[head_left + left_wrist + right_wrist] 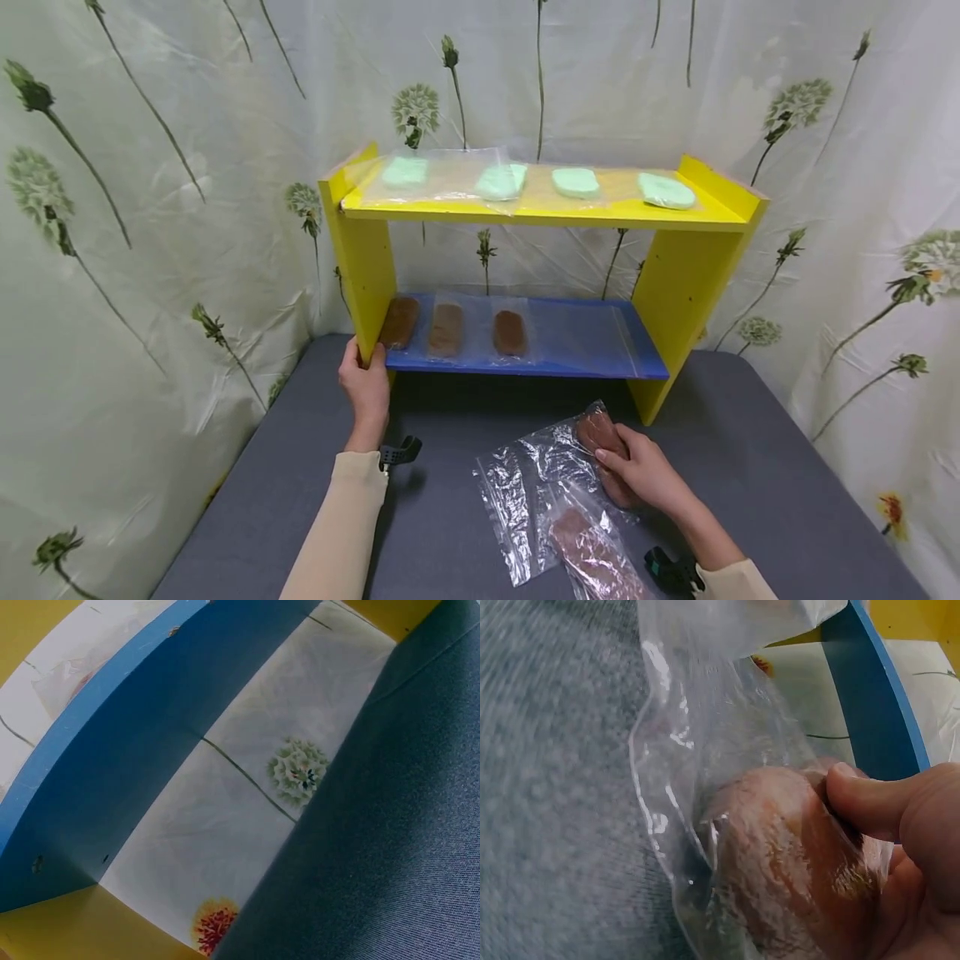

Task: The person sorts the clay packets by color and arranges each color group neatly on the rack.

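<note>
My right hand grips a reddish-brown oblong bar in a clear zip bag, thumb on top. In the right wrist view the wrinkled bag hangs off the bar beside the thumb. A second bagged brown bar lies on the table close below this hand. My left hand holds the lower left side of a small two-tier shelf, at the yellow side panel by the corner of the blue lower board. The left wrist view shows no fingers, only the underside of the blue board.
Three bagged brown bars, one of them the middle bar, lie on the left part of the blue board. Several bagged pale green pieces line the yellow top board. A dark grey table carries everything before a floral curtain.
</note>
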`<state>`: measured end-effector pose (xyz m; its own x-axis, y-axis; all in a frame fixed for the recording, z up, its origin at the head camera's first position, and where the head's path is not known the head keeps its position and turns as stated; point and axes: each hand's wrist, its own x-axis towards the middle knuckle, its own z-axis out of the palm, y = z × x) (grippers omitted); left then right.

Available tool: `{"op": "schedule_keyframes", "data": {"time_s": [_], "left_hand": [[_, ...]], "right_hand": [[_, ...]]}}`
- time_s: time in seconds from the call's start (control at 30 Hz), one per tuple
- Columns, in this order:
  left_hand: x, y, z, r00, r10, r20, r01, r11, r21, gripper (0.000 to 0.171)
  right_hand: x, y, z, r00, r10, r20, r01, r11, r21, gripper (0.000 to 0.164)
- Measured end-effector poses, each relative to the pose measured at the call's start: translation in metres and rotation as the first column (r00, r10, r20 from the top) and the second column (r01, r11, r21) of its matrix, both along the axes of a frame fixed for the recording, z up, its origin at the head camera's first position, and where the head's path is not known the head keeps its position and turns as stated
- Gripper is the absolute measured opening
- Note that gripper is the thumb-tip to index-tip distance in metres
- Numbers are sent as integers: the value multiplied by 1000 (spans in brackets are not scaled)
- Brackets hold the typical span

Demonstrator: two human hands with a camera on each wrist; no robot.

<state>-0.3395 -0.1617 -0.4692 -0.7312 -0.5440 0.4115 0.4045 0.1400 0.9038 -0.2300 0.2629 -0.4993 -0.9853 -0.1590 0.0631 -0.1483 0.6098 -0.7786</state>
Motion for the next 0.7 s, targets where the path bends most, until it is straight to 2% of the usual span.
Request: {"op": "schedule_keyframes", "data": {"time_s": [0.2,0.43,0.7], "left_hand": [[-2,0,1,1000,-15,0,15,1000,27,31],[-1,0,1,1000,-14,19,14,1000,-4,32],[-1,1,3,1000,-2,6,2,1000,-17,31]], "right_hand": [[2,-1,9,999,18,-45,-18,1000,6,32],[10,0,27,996,13,-88,-14,1000,-4,17],[9,5,51,988,48,-145,-48,999,4,18]]}}
